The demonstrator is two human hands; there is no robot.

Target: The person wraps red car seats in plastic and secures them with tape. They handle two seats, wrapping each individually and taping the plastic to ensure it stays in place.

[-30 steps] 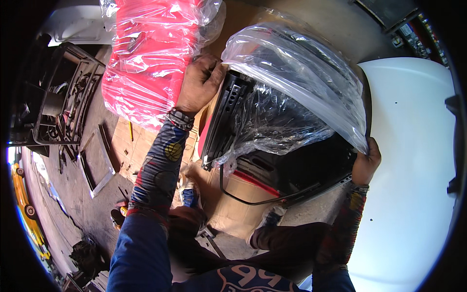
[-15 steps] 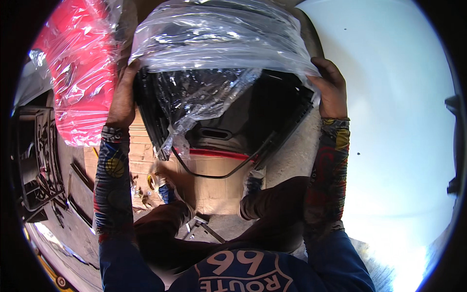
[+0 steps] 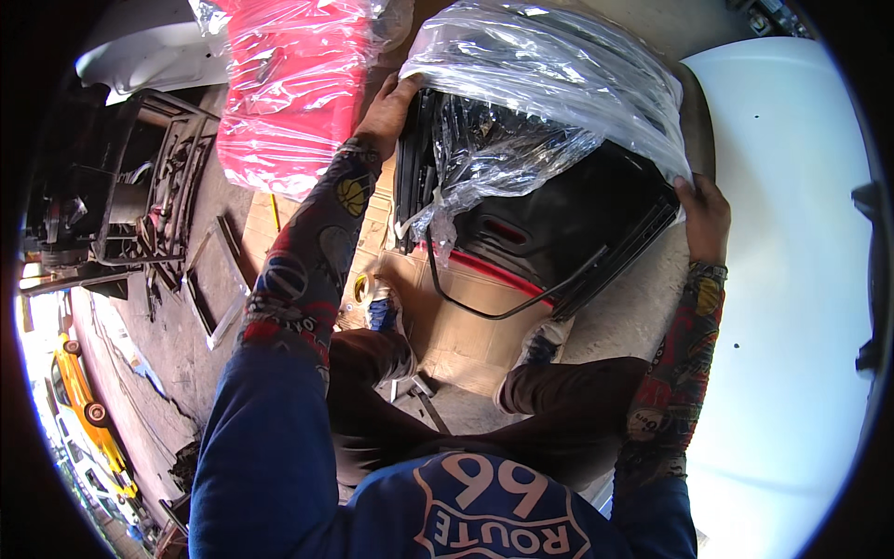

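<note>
A black panel (image 3: 577, 210) with a slot-shaped opening and a red lower edge stands in front of me, over the cardboard. Clear plastic film (image 3: 540, 65) covers its far part in gathered layers, and a loose crumpled flap hangs down over its left half. My left hand (image 3: 391, 114) is closed on the film's edge at the panel's left side. At the right side, lower down, my right hand (image 3: 706, 216) pinches the film's edge against the panel. The fingertips of both hands are partly hidden. A thin black bar (image 3: 484, 315) curves across the panel's near end.
A red part in clear wrap (image 3: 293, 93) lies at the far left. A large white panel (image 3: 792, 279) fills the right side. Flattened cardboard (image 3: 456, 349), a tape roll (image 3: 361, 287) and a metal frame (image 3: 219, 279) are on the floor. Dark metal frames (image 3: 140, 196) stand farther left.
The view has turned left, so the panel and both hands appear farther right and tilted. Both hands keep hold at the film's edge. More of the left side, with a yellow car, shows.
</note>
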